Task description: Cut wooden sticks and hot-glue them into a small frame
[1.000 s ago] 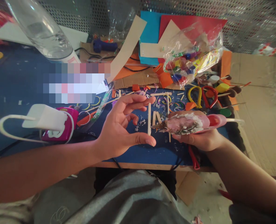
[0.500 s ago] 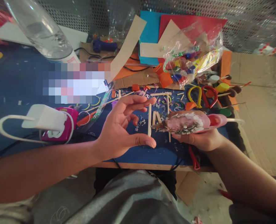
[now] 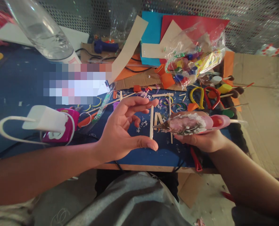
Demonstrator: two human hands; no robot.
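A narrow wooden craft stick (image 3: 151, 121) stands edge-on between the thumb and fingertips of my left hand (image 3: 123, 128), pinched near its two ends. My right hand (image 3: 207, 141) is wrapped round a pink hot glue gun (image 3: 188, 124). Dried glue strands and grime coat the gun's front, and a glue stick (image 3: 238, 121) juts from its back. The metal nozzle (image 3: 158, 126) meets the craft stick's edge a little below its middle; fresh glue is too small to make out. Beneath, several loose craft sticks (image 3: 170, 103) lie on the blue tabletop (image 3: 139, 157).
At left stand a white charger (image 3: 45, 117) in a magenta socket block (image 3: 74, 119) and a clear bottle (image 3: 50, 34). Behind lie coloured paper (image 3: 151, 28) and a plastic bag of paint pots (image 3: 193, 59). Scissors with yellow and red handles (image 3: 211, 97) lie at right, beside cardboard (image 3: 259, 110).
The craft stick has tilted or shifted very slightly toward the right, and the glue gun's nozzle stays against it. Both hands keep the same grip.
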